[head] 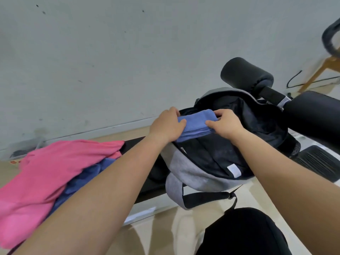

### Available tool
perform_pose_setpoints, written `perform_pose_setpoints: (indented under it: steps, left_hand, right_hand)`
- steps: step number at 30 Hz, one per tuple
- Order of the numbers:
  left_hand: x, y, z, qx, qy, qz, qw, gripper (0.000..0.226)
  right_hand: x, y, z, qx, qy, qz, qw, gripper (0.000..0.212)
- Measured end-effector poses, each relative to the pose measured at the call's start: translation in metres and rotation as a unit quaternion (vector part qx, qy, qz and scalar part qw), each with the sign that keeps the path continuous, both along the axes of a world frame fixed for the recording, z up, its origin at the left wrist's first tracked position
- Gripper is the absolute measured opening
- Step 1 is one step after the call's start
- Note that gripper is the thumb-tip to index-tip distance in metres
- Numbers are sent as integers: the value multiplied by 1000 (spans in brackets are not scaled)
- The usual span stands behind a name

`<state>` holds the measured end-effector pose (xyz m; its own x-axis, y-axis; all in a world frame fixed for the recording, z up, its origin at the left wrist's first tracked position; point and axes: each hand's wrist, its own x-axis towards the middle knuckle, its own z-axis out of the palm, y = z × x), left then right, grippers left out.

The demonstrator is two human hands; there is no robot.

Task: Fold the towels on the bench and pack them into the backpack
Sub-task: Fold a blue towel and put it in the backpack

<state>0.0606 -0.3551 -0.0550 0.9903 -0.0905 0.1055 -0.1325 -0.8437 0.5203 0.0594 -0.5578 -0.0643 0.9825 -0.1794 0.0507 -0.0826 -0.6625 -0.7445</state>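
Note:
A grey backpack (187,173) with a black lining stands open on the black bench (145,192). A folded blue towel (196,124) sits at the mouth of its main compartment. My left hand (167,124) grips the towel's left end, thumb on top. My right hand (225,124) grips its right end, fingers curled over the far edge. A crumpled pink towel (47,172) lies on the bench to the left, over another blue towel (81,179).
Black padded rollers (246,74) of the exercise bench rise behind the backpack, close to its open flap. A grey wall fills the back. A wooden chair leg (318,72) and a black cable are at far right. My dark-clothed knee (244,234) is at the bottom.

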Motion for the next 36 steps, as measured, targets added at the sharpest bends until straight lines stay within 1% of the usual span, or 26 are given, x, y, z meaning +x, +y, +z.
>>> perform_pose_setpoints:
  steps: [2,3,4,5,7,8,9,10,11,12,14,15,16,17,22,25,29,32,34,36]
  left_hand:
    - [4,-9,-10,136,-11,-21,990,37]
    - [4,-11,-16,185,-24,-13,982,39]
    - [5,-10,-21,206,-29,4,978,40]
    - [7,-8,-25,199,-20,25,979,40]
    - [14,1,-30,137,28,50,989,40]
    - [17,5,-32,112,54,41,991,41]
    - [19,8,-34,98,72,27,992,42]
    - [17,10,-34,95,75,18,992,44]
    - [14,12,-35,98,66,15,993,48]
    - [10,13,-36,102,56,13,993,54]
    - [2,17,-37,105,46,4,993,65]
    - [-2,20,-37,101,45,-3,994,68]
    - [-6,24,-37,95,45,-10,994,70]
    - [-8,28,-38,87,44,-18,995,70]
    - [-7,34,-31,45,73,-16,996,57]
    - [7,28,-22,22,90,-7,996,48]
    - [37,20,-20,19,101,-13,995,44]
    - [58,15,-22,9,77,-6,997,36]
    - [67,14,-25,3,51,2,999,30]
    - [74,15,-28,-11,32,7,999,30]
  right_hand:
    - [7,-8,-10,-72,38,-2,997,27]
    - [8,-9,-16,-92,61,0,994,28]
    - [9,-11,-23,-100,81,-1,992,31]
    - [10,-11,-28,-105,92,-1,990,37]
    - [13,-10,-35,-136,84,-1,987,52]
    - [13,-8,-36,-184,53,1,981,59]
    - [12,-6,-36,-239,4,13,971,64]
    - [10,-2,-36,-274,-58,44,959,64]
    - [8,2,-35,-285,-96,94,949,62]
    - [6,5,-38,-294,-95,152,939,60]
    - [-6,14,-46,-334,-17,238,912,64]
    - [-13,16,-51,-365,24,252,896,69]
    - [-20,14,-57,-394,38,256,882,75]
    - [-25,12,-60,-416,30,254,873,77]
    - [-20,2,-58,-456,-73,261,848,60]
    - [-3,3,-56,-460,-96,272,840,58]
    - [25,2,-57,-478,-151,306,809,54]
    - [52,2,-62,-489,-191,288,801,50]
    - [70,4,-63,-504,-198,255,801,46]
    - [86,9,-63,-506,-182,246,806,43]
